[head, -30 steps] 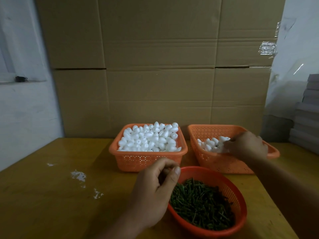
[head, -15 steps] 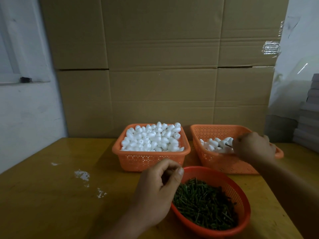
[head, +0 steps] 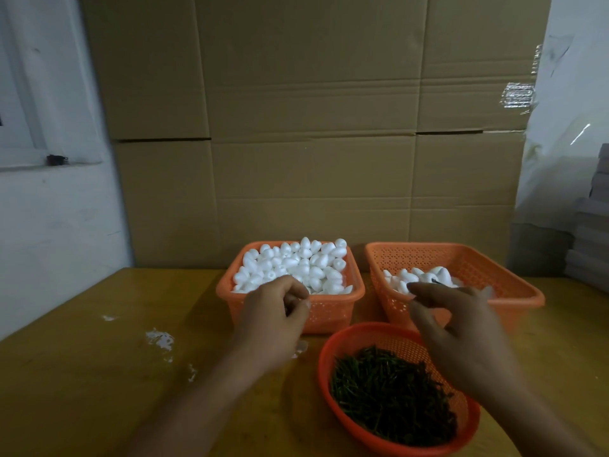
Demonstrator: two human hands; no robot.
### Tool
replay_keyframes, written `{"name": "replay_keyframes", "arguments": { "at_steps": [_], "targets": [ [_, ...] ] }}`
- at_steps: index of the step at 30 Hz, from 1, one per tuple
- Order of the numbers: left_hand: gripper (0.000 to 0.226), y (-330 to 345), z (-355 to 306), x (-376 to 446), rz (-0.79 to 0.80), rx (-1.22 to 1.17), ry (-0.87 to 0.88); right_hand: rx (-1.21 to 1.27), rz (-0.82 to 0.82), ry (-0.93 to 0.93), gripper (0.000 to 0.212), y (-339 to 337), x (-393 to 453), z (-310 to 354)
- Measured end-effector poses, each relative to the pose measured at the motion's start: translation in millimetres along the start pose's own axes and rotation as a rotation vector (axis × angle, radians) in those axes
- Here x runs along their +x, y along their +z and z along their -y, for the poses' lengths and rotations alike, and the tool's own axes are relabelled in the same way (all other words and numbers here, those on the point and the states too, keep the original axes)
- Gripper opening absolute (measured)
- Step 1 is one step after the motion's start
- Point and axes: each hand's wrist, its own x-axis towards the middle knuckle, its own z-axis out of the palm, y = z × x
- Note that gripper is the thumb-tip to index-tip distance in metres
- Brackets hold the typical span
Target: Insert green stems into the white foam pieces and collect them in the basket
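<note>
Judging by how the containers stand, the job is early: most pieces are yet to be stemmed. Nearest, at lower right of the frame, the round red basket (head: 342, 354) on the table (head: 82, 374) holds a thick heap of green stems (head: 389, 394). Above its far rim hovers the right hand (head: 461, 334), fingers spread and loosely bent, gripping nothing I can make out. Left of it, at centre, the left hand (head: 276, 318) is curled with fingertips drawn to the thumb near the front wall of the full basket; whether it pinches a foam piece or a stem is too blurred to tell. Beyond the hands, the left orange basket (head: 329, 315) is heaped with bare white foam pieces (head: 296, 265). Beside it, the right orange basket (head: 514, 291) holds only a small cluster of finished pieces (head: 418, 278), one showing a dark stem. Cardboard boxes (head: 313, 127) fill the background.
</note>
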Motion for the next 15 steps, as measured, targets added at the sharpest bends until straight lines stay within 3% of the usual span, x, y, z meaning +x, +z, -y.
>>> {"name": "replay_keyframes", "arguments": {
  "at_steps": [5, 9, 15],
  "targets": [
    [0.01, -19, 19, 58, 0.028, 0.298, -0.043, 0.026, 0.038, 0.007, 0.031, 2, -6, -3],
    [0.018, -35, 28, 100, 0.125, 0.436, -0.119, 0.026, 0.016, -0.03, 0.029, 6, -8, -3],
    [0.013, -38, 33, 129, 0.261, 0.72, -0.143, -0.007, 0.036, -0.046, 0.03, 8, -9, -5]
  ]
}}
